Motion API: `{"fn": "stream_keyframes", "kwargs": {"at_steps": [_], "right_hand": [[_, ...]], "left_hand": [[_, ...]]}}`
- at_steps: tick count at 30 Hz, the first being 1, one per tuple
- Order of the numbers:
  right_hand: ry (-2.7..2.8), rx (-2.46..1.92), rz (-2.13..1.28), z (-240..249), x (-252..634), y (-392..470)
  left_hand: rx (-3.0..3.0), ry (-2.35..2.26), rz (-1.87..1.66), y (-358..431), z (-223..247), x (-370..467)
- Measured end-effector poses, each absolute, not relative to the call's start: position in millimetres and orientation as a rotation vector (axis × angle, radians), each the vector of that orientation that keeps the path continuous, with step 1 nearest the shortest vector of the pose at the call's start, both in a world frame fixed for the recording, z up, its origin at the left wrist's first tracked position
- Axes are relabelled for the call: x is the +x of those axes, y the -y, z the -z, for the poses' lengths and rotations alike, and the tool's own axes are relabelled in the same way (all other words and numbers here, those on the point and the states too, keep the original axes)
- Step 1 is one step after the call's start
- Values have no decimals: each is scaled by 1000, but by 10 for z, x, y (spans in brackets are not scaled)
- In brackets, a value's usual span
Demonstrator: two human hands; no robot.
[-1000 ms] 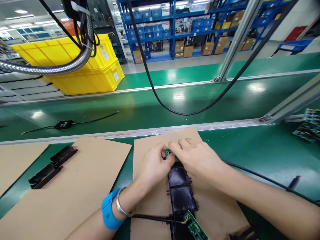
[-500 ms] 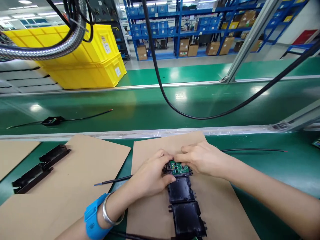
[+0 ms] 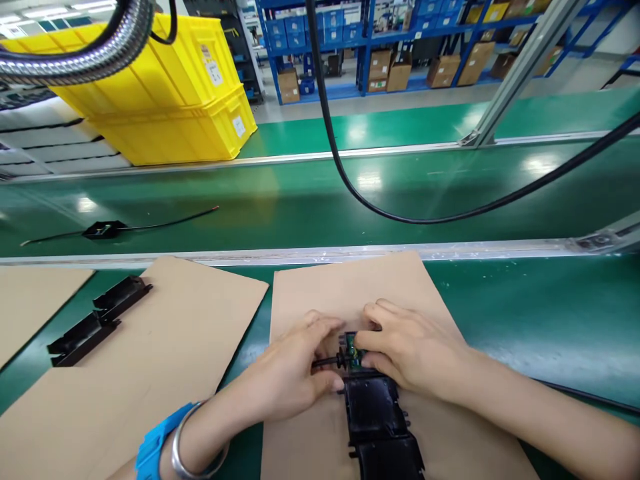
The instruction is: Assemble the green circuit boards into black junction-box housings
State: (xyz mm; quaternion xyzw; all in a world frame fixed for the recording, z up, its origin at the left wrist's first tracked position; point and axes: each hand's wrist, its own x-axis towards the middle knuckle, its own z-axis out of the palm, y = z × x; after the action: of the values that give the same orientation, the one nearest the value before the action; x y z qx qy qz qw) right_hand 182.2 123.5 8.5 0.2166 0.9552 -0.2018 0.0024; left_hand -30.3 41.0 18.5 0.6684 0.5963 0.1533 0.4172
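Both hands meet at the far end of a black plastic housing (image 3: 373,407) that lies lengthwise on a sheet of cardboard (image 3: 350,287) on the green worktop (image 3: 525,313). Left hand (image 3: 295,370) – fingers curled and pressed down beside a small green circuit board (image 3: 351,349), thumb against the housing's left edge where a thin black wire (image 3: 325,363) sticks out. Right hand (image 3: 410,347) covers the board's right side, fingers close together, tips bearing on it; most of the board is hidden under the two hands. Board looks to sit in the end bay of the housing, though whether fully seated I cannot tell. Judgement: even pressure from both sides would serve best here – keep the board level, push on its edges rather than on components, and keep the wire clear of the rim so it is not nipped. A blue wrist strap (image 3: 155,450) and a metal bangle (image 3: 187,453) show on the left wrist. Off to the left, two more black plastic parts (image 3: 97,320) rest on a second cardboard sheet; yellow crates (image 3: 165,100) stand beyond the conveyor belt (image 3: 300,200)
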Motion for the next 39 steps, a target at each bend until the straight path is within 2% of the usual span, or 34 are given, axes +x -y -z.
{"fn": "stream_keyframes", "kwargs": {"at_steps": [5, 9, 14, 17, 28, 34, 39], "right_hand": [[-2979, 707, 805, -57, 1817, -1265], [-3013, 679, 840, -45, 1804, -1284], [-3055, 671, 872, 8, 1839, -1282], [-3109, 680, 849, 37, 1863, -1266], [-3117, 463, 704, -45, 1803, -1307], [-3225, 540, 628, 24, 1887, -1273], [-3208, 424, 513, -18, 1898, -1230]], "left_hand": [[1802, -1581, -162, -397, -258, -240], [1929, -1726, -135, -398, -291, -61], [1344, -1604, -365, -432, -138, -40], [1223, -1592, -394, -417, -68, -60], [1460, -1678, -400, -398, -40, -26], [1666, -1634, -224, -487, -85, -50], [1942, -1699, 6, -515, -156, 56]]}}
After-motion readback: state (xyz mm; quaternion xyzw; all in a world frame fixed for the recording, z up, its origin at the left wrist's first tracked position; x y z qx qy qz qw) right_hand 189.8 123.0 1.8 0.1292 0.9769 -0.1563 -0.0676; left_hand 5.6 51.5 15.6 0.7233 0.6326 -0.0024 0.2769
